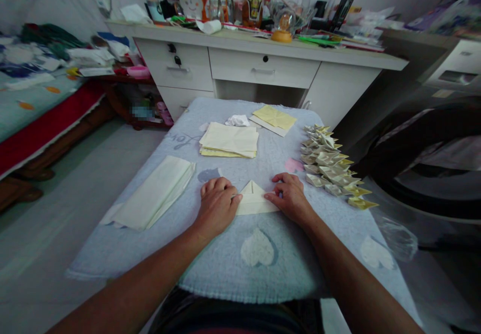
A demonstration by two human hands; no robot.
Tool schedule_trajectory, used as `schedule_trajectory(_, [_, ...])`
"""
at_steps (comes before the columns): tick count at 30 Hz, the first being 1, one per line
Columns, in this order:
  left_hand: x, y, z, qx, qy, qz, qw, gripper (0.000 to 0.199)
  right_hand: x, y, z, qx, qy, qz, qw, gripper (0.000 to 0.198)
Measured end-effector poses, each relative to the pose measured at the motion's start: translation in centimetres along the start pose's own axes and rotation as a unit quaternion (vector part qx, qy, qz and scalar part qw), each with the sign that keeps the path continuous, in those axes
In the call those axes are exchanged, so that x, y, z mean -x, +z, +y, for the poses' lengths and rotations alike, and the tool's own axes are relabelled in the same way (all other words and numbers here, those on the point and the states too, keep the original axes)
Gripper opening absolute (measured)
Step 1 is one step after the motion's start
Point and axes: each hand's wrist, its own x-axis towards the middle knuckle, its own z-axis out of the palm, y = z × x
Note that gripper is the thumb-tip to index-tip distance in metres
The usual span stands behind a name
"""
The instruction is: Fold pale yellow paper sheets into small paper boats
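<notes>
A pale cream sheet of folded paper (pixel 252 201), with a pointed peak at its far side and a flat band along the near edge, lies on the cloth-covered table (pixel 150 254). My left hand (pixel 218 201) is closed at its left end, thumb pressed on the paper and fingers curled. At the right end, my right hand (pixel 292 195) pinches the paper with thumb and forefinger. Beyond it lies a stack of cream and yellow sheets (pixel 229 139). Rows of small folded paper pieces (pixel 326 163) stand on the right side.
Longer pale sheets (pixel 154 194) lie at the left. A yellow sheet on a white one (pixel 276 118) and a crumpled white paper (pixel 237 120) are at the far side. Behind stands a cluttered white desk (pixel 263 68); a washing machine (pixel 451 133) is at the right.
</notes>
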Motion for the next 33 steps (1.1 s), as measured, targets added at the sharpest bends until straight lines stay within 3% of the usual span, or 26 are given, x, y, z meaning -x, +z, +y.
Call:
schedule_trajectory(9, [0.0,0.2,0.0,0.012,0.004,0.013,1.0,0.012,0.1,-0.3,0.3,0.0,-0.012,-0.014,1.0,0.02])
schedule_trajectory(13, [-0.1,0.7,-0.3,0.048,0.08,0.009,0.996,0.026,0.2,-0.4,-0.3,0.042,-0.005,0.011,0.999,0.016])
schedule_trajectory(16, [0.0,0.9,-0.5,0.033,0.141,-0.007,0.989,0.028,0.5,-0.3,-1.4,0.093,-0.047,0.039,0.994,0.019])
schedule_trajectory(20, [0.2,0.4,-0.4,-0.009,0.192,-0.032,0.981,0.02,1.0,0.1,-2.8,0.095,-0.176,-0.022,0.98,0.025])
schedule_trajectory(22, [0.4,0.0,-0.2,-0.031,0.209,-0.044,0.976,0.02,1.3,0.1,-3.2,0.09,-0.209,-0.054,0.972,0.028])
schedule_trajectory(30, [1.8,-1.0,-0.4,-0.091,0.228,-0.093,0.965,0.029,2.3,-0.9,-4.6,0.172,-0.207,-0.104,0.958,0.024])
schedule_trajectory(33, [2.7,-1.6,-1.1,-0.102,0.223,-0.084,0.966,0.032,2.9,-0.8,-5.1,0.193,-0.204,-0.106,0.954,0.03])
